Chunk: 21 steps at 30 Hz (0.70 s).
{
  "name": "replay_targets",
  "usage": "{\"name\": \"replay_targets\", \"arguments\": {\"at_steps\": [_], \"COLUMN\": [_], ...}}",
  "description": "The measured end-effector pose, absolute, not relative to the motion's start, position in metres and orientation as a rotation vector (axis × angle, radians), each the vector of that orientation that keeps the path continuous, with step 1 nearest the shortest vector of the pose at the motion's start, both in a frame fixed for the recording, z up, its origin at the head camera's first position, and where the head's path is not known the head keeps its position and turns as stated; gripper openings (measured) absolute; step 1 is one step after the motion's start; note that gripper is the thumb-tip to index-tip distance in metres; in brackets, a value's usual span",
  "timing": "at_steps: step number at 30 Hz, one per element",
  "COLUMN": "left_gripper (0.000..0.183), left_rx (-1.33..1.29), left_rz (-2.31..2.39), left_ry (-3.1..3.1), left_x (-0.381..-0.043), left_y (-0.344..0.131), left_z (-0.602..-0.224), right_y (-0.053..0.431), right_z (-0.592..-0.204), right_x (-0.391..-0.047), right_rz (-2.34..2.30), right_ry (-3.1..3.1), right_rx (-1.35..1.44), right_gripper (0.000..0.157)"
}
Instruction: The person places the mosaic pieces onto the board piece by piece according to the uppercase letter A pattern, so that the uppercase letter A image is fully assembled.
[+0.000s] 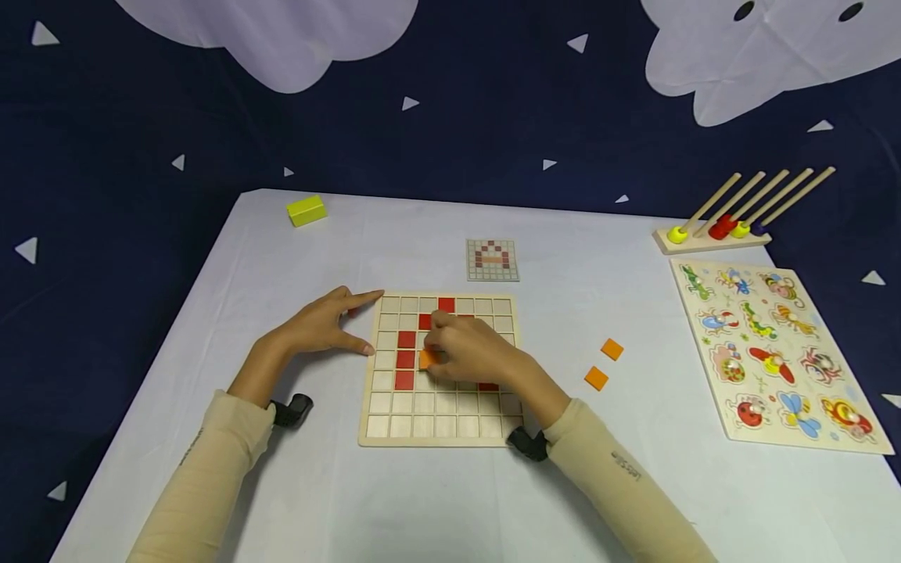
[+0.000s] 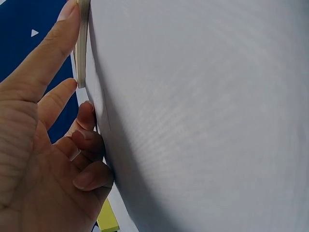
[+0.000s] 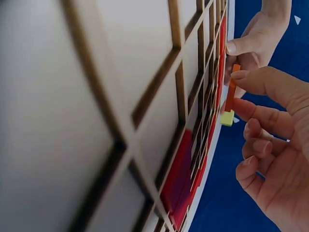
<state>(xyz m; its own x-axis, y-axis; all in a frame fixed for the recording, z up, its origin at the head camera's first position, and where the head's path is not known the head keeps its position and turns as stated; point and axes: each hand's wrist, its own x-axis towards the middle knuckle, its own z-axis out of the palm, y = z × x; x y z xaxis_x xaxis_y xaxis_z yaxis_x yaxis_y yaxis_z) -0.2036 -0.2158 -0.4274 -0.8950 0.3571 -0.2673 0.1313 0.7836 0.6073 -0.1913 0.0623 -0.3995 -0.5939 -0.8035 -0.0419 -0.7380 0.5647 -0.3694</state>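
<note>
In the head view a wooden grid board [image 1: 422, 426] lies on the white table, with red square tiles [image 1: 404, 360] set in several cells. Over its middle, my right hand [image 1: 475, 346] pinches an orange square tile [image 1: 426, 360] between thumb and index finger; in the right wrist view that tile [image 3: 232, 89] is held edge-on, and the other fingers curl loosely. My left hand [image 1: 324, 322] touches the board's left edge with its extended index finger and thumb. Two loose orange tiles [image 1: 612, 349] lie right of the board. A patterned card [image 1: 493, 274] lies behind it.
A yellow block [image 1: 306, 211] sits at the back left. At the back right stands a peg rack [image 1: 712, 242] with coloured beads, and an insect puzzle board [image 1: 767, 435] lies in front of it. A dark cloth [image 1: 479, 148] hangs behind the table.
</note>
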Motion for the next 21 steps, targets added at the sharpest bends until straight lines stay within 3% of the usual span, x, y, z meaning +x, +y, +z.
{"name": "replay_targets", "arguments": {"at_steps": [21], "left_gripper": [0.099], "left_rx": [0.363], "left_rz": [0.846], "left_ry": [2.606], "left_x": [-0.204], "left_y": [-0.216], "left_z": [-0.428], "right_y": [0.048], "right_z": [-0.406], "right_x": [-0.186], "right_rz": [-0.311], "right_ry": [2.673], "right_rx": [-1.274], "right_gripper": [0.013]}}
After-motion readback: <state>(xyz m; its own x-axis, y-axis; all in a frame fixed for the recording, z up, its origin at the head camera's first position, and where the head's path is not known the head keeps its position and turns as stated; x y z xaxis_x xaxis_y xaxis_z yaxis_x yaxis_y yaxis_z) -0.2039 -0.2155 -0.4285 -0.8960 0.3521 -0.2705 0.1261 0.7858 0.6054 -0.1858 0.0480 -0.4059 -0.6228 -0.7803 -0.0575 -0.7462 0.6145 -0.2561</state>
